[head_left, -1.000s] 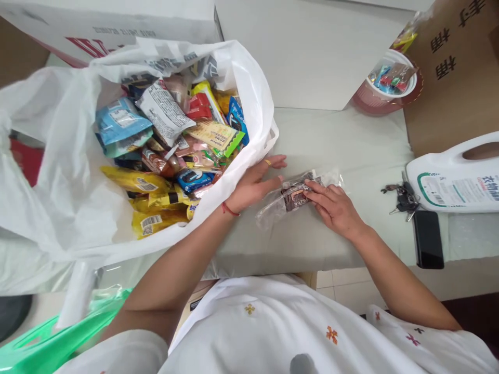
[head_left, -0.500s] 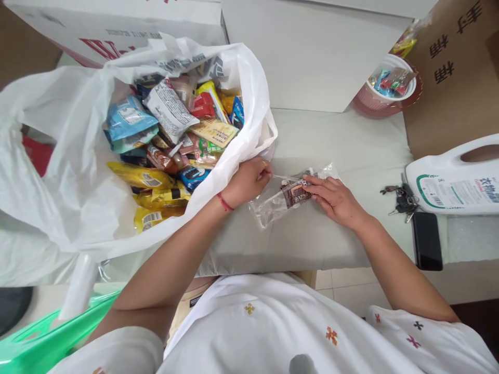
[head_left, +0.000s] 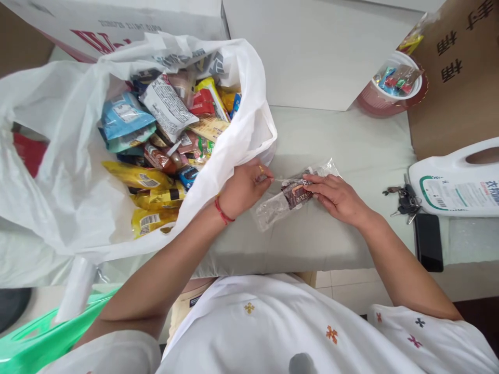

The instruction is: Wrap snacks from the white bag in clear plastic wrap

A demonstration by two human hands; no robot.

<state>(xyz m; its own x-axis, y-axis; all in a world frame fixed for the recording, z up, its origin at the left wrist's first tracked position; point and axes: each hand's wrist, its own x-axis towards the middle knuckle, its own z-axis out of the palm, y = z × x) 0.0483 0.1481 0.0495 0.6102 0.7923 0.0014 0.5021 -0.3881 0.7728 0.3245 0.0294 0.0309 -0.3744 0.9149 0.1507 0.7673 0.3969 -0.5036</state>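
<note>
A clear plastic bag (head_left: 268,210) with a dark brown printed snack packet (head_left: 294,194) in it lies slanted on the covered table. My left hand (head_left: 249,188) is closed in a pinch at the bag's upper left, on what looks like its thin edge strip drawn taut. From the other side my right hand (head_left: 337,200) grips the bag, fingers over the packet's right part and thumb bent on the near side. Just left of my left hand stands a white carrier bag (head_left: 251,78), wide at the mouth and full of wrapped snacks (head_left: 167,106).
White boxes (head_left: 288,57) stand along the back. On the right are a pink tub (head_left: 370,104) of small packets, a cardboard box (head_left: 460,98), a white detergent jug (head_left: 460,179), keys (head_left: 407,200) and a black phone (head_left: 428,241). A green plastic item (head_left: 50,337) sits low left.
Both hands keep their hold on the clear bag. My left hand has turned slightly and sits a touch lower; the bag's left end has drawn in a little. The view has shifted slightly.
</note>
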